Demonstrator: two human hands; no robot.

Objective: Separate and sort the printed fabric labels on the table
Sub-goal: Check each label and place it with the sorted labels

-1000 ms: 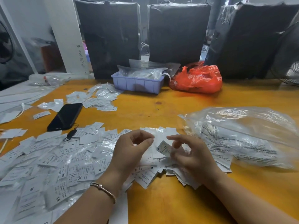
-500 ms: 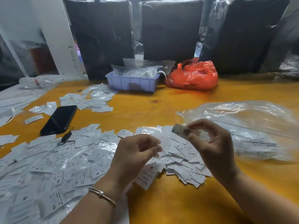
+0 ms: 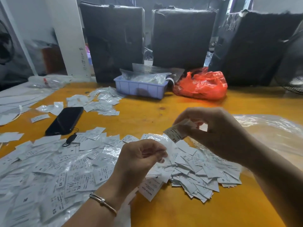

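While the clear plastic bag (image 3: 268,133) at the right edge lay with printed labels inside, the lilac tray (image 3: 139,88) at upper centre held crumpled clear packets, and the red bag (image 3: 203,86) beside it hid its contents. Loose labels (image 3: 196,169) covered the table (image 3: 213,210) at lower centre and left. Compared with half a second before, the right hand (image 3: 218,135) had lifted higher, pinching an XS label (image 3: 174,134); the left hand (image 3: 139,159) stayed curled, pinching a blurred white label
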